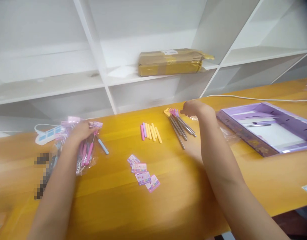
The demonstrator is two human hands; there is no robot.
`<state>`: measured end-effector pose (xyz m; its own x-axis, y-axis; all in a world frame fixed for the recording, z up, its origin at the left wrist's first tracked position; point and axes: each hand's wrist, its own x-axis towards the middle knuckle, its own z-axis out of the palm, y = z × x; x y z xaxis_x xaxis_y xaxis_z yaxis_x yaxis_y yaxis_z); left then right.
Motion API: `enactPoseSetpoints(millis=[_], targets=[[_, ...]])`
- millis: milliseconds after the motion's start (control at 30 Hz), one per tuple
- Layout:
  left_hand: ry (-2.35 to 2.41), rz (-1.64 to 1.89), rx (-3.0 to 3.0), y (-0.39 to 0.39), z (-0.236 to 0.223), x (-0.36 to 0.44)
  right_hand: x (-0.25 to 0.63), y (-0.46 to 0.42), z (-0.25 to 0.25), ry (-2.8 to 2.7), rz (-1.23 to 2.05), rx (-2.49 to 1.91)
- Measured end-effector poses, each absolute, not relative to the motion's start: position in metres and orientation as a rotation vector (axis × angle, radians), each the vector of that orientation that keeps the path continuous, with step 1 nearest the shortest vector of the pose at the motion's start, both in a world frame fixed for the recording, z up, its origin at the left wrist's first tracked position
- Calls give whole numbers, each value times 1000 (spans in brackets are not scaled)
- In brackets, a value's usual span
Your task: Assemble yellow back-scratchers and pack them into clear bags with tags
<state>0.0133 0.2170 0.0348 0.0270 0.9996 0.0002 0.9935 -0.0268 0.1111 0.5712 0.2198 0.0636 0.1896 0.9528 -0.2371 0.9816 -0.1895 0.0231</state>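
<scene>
My left hand (pixel 80 130) is over a pile of clear plastic bags at the left, its fingers closed by pink-handled sticks (pixel 87 153). What it grips is hidden. A blue stick (pixel 102 146) lies just right of it. My right hand (pixel 195 107) has its fingers bent together beside a fan of metal-rod back scratchers (pixel 182 128). Their hand-shaped heads are yellow and pink; whether the fingers hold one is unclear. Between my hands lie yellow handle tubes (pixel 150 132) and pink and purple tubes (pixel 143 130). Nearer me are several overlapping purple cards (pixel 143 177).
A purple open box (pixel 263 151) with a dark-tipped stick inside stands at the right. A taped carton (pixel 169 63) sits on the white shelf behind. A power strip (pixel 49 135) is at the far left, and a white cable (pixel 255 99) crosses the back right.
</scene>
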Motion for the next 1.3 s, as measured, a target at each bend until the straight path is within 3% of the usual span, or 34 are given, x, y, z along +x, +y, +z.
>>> enactPoseSetpoints(millis=[300,467,667,800,967,1167,1300], targets=[[2196,144,2317,228,11,25,536,179,102,1797,-206,2304],[2312,156,2199,219,17,37,520,165,113,1879,-135,2265],[2023,311,2193,209,37,51,510,158,115,1981,-70,2260],[1821,349,2180,184,65,78,487,142,122,2566,-114,2120],[1406,504,2062,115,114,123,432,94,127,3462,-291,1486],[1137,496,2129,60,132,151,386,56,119,3536,194,1450],[1157,452,2182,50,129,156,384,62,113,3505,330,1565]])
